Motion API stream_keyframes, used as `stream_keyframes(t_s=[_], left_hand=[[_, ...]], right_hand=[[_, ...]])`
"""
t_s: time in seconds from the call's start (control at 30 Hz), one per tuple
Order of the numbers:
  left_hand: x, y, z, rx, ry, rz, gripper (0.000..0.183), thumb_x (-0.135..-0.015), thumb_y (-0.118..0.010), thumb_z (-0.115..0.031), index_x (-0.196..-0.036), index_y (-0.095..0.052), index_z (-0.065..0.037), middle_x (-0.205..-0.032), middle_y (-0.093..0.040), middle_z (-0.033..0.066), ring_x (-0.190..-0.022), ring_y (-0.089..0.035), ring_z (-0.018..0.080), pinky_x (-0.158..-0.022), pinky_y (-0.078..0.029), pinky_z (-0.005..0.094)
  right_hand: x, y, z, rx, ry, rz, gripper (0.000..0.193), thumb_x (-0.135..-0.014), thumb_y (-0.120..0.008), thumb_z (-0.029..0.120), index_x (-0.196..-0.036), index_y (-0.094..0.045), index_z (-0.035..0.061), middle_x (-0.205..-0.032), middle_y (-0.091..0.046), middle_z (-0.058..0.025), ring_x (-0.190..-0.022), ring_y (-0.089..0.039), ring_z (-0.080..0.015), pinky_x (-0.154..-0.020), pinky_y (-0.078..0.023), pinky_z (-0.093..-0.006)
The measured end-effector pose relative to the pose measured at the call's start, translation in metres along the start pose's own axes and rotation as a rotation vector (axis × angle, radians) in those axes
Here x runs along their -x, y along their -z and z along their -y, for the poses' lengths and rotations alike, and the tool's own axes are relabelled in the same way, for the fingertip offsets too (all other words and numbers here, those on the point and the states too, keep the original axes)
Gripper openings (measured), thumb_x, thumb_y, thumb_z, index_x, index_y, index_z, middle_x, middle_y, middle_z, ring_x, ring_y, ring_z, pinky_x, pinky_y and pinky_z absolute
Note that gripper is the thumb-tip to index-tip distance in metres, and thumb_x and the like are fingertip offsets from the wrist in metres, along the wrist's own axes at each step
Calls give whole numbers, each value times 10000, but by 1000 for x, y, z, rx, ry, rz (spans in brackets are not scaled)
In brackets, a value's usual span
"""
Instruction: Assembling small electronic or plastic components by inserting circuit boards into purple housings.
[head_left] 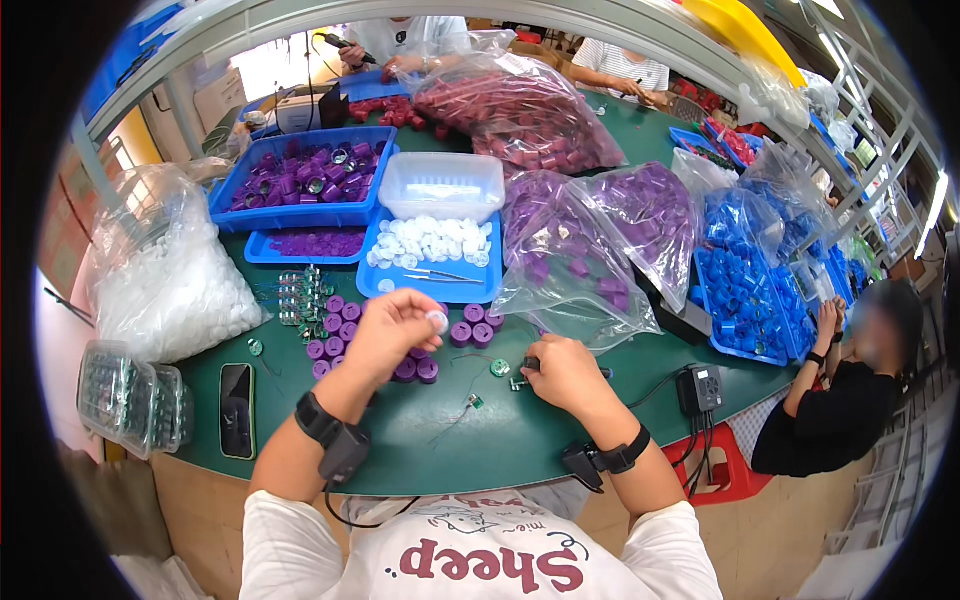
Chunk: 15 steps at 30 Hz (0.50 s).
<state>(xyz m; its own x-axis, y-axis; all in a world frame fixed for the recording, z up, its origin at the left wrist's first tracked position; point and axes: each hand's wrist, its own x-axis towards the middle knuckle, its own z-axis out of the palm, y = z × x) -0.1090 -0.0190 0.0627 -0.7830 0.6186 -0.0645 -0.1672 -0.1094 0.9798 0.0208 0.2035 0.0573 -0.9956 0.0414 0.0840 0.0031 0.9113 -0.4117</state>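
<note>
"Both closed, would you say?"
"Yes: the left hand [398,325] pinches a thin, translucent white disc [437,322] near smooth, cylindrical purple caps [472,331]; the right hand [568,370] curls around a dark piece [531,364], mostly hidden."
"Which way does the disc point?"
"Round face roughly upward; long axis, cannot tell."

Left grip [402,328] pinched, right grip [565,370] curled, forearms [289,455] angled inward

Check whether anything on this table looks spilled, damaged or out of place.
Nothing looks clearly spilled or damaged. One small green circuit board lies just beyond the phone, away from the wired bundle of boards beside the purple caps, and a round board lies loose between left hand and right hand; both seem stray.
</note>
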Motion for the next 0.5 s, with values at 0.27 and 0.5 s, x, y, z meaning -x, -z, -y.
stream_keyframes(t_s=[0.27, 0.5], left_hand=[[14, -17, 19, 154, 25, 36, 191, -803, -644, -8, -985, -604, 33, -835, -655, 87, -691, -639, 128, -619, -518, 226], [15, -11, 41, 151, 36, 3, 205, -799, -663, -31, -987, -607, 30, -816, -648, 65, -682, -616, 94, -589, -485, 201]], right_hand=[[-2, -25, -21, 111, -120, -98, 133, -703, -650, 72, -800, -632, -18, -815, -619, -194, -758, -598, -390, -703, -491, -438], [4, 13, -12, -255, -58, -104, 153, -705, -656, 50, -855, -645, 24, -811, -606, -157, -725, -608, -294, -617, -482, -373]])
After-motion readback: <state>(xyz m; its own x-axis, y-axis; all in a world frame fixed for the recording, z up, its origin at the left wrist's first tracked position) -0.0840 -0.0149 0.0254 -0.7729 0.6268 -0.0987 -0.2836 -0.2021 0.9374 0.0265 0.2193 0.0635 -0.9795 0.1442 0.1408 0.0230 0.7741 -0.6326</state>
